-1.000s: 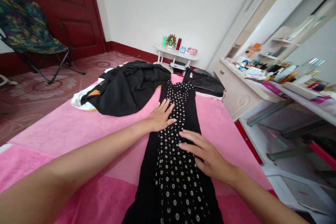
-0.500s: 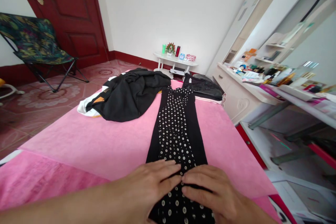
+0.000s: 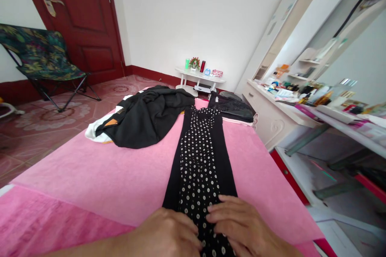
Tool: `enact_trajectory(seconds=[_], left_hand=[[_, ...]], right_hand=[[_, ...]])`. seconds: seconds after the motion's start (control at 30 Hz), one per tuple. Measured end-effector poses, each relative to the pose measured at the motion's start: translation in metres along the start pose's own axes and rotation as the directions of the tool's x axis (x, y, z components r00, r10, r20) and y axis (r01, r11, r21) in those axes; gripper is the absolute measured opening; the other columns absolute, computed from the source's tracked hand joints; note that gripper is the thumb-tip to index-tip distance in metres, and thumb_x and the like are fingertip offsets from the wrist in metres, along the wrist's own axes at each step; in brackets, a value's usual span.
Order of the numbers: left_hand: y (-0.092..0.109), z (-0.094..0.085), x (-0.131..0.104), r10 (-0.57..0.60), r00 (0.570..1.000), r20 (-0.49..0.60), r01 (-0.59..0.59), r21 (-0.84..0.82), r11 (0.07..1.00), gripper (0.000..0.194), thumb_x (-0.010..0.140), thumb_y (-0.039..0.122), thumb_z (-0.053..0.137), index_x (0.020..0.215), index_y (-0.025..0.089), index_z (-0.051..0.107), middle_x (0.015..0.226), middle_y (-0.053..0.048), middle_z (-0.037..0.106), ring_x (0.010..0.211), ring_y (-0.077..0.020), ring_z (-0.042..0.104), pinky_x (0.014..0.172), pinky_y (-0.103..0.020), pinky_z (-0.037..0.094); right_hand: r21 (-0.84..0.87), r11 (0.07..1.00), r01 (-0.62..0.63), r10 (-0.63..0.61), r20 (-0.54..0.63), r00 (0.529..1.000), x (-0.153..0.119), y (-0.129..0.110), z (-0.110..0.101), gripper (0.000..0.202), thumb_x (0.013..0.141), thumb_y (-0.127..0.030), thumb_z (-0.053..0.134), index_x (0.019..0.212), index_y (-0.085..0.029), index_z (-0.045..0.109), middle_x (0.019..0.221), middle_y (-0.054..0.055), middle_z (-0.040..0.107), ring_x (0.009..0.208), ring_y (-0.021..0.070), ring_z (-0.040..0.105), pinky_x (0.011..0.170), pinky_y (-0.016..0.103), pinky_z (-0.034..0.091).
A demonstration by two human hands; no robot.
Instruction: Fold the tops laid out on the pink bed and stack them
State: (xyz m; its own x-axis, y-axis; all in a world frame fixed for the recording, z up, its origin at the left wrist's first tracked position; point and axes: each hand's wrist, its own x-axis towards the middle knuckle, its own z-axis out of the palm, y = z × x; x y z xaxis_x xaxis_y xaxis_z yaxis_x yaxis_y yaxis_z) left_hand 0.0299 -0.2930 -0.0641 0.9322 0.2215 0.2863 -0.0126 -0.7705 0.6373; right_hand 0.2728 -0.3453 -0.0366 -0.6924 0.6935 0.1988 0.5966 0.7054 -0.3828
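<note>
A long black dress (image 3: 199, 156) with a white-ringed dot pattern down its middle lies lengthwise on the pink bedspread (image 3: 120, 180), its sides folded into a narrow strip. At the near end, my left hand (image 3: 171, 233) has its fingers curled down over the cloth, and their tips are partly hidden. My right hand (image 3: 241, 225) rests on the right side of the dress, fingers stretched across the dots and holding nothing visible. The lower end of the dress runs out of view beneath both hands.
A heaped black garment (image 3: 147, 116) with white and orange parts lies left of the dress. Folded dark clothes (image 3: 232, 106) are stacked at the far right. A cluttered dressing table (image 3: 289, 106) stands to the right, a folding chair (image 3: 39, 60) to the left, and a small white table (image 3: 200, 74) beyond the bed.
Both hands have moved lower in the view, toward the near end of the dress. The left fingers have gone from stretched out to curled, while the right fingers remain extended.
</note>
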Motion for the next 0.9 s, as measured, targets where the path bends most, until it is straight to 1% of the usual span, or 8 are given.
enact_trajectory(seconds=[0.07,0.13,0.27,0.37,0.47,0.57,0.73,0.9], left_hand=[[0.001,-0.007,0.005,-0.034,0.999,0.04,0.04,-0.177,0.983,0.033,0.087,0.023,0.048,0.055,0.019,0.047,0.055,0.002,0.053,0.057,-0.0114,0.051,0.058,-0.022,0.044],[-0.004,-0.017,0.012,-0.26,0.965,0.036,0.254,-0.377,0.891,0.031,0.086,0.026,0.049,0.057,0.017,0.046,0.053,0.003,0.045,0.052,-0.0096,0.047,0.052,-0.021,0.04],[-0.045,-0.037,0.027,-0.714,0.7,0.006,0.566,-0.614,0.55,0.024,0.087,0.038,0.046,0.085,0.015,0.054,0.064,0.004,0.048,0.054,-0.01,0.052,0.05,-0.021,0.045],[-0.074,-0.049,0.032,-0.715,0.655,-0.246,0.584,-0.436,0.685,0.031,0.087,0.038,0.048,0.111,0.018,0.05,0.08,0.0,0.057,0.061,-0.0125,0.057,0.055,-0.026,0.051],[-0.073,-0.058,0.038,-0.461,0.756,-0.464,0.478,-0.089,0.874,0.027,0.088,0.034,0.049,0.11,0.02,0.056,0.098,-0.005,0.061,0.084,-0.0166,0.061,0.078,-0.032,0.052],[-0.055,-0.05,0.045,-0.297,0.865,-0.403,0.364,0.1,0.926,0.035,0.092,0.032,0.043,0.124,0.022,0.053,0.126,-0.008,0.054,0.115,-0.0204,0.052,0.101,-0.037,0.042],[-0.053,-0.012,0.035,-0.266,0.959,-0.098,0.284,0.304,0.909,0.069,0.092,0.044,0.042,0.149,0.018,0.012,0.154,-0.012,0.016,0.141,-0.0278,0.014,0.115,-0.052,0.014],[-0.068,-0.012,0.015,-0.251,0.968,-0.012,0.244,0.281,0.928,0.071,0.092,0.047,0.042,0.15,0.024,0.007,0.155,-0.009,0.01,0.142,-0.0277,0.011,0.114,-0.053,0.013]], right_hand=[[0.094,0.992,-0.088,0.093,-0.058,0.994,0.002,-0.004,0.003,0.024,0.089,-0.018,0.049,0.107,-0.027,0.061,0.105,0.004,0.07,0.102,0.0158,0.063,0.098,0.031,0.047],[0.275,0.93,-0.246,0.29,-0.135,0.947,0.007,0.003,0.01,0.019,0.091,-0.027,0.045,0.096,-0.025,0.063,0.091,0.004,0.071,0.088,0.017,0.066,0.081,0.029,0.053],[0.652,0.52,-0.552,0.736,-0.014,0.677,0.023,0.041,0.027,0.036,0.089,-0.051,0.042,0.074,-0.02,0.052,0.057,-0.002,0.055,0.052,0.0135,0.058,0.049,0.024,0.049],[0.699,0.363,-0.616,0.817,0.08,0.572,0.029,0.064,0.026,0.041,0.086,-0.058,0.042,0.093,-0.019,0.053,0.058,-0.004,0.054,0.043,0.0119,0.053,0.04,0.023,0.043],[0.575,0.598,-0.558,0.77,-0.221,0.598,0.034,0.064,0.015,0.038,0.086,-0.05,0.049,0.11,-0.022,0.052,0.085,0.003,0.063,0.07,0.0167,0.064,0.059,0.03,0.054],[0.297,0.83,-0.472,0.558,-0.456,0.694,0.04,0.049,0.012,0.041,0.089,-0.04,0.049,0.127,-0.027,0.046,0.127,0.009,0.053,0.117,0.0231,0.052,0.099,0.042,0.044],[-0.074,0.943,-0.325,0.301,-0.226,0.926,0.033,0.044,0.042,0.074,0.091,-0.039,0.047,0.15,-0.026,0.005,0.154,0.009,0.021,0.14,0.0251,0.022,0.113,0.05,0.026],[-0.154,0.931,-0.332,0.318,-0.105,0.942,0.014,0.055,0.056,0.071,0.093,-0.037,0.043,0.15,-0.024,0.001,0.154,0.009,0.015,0.141,0.0246,0.018,0.112,0.05,0.026]])
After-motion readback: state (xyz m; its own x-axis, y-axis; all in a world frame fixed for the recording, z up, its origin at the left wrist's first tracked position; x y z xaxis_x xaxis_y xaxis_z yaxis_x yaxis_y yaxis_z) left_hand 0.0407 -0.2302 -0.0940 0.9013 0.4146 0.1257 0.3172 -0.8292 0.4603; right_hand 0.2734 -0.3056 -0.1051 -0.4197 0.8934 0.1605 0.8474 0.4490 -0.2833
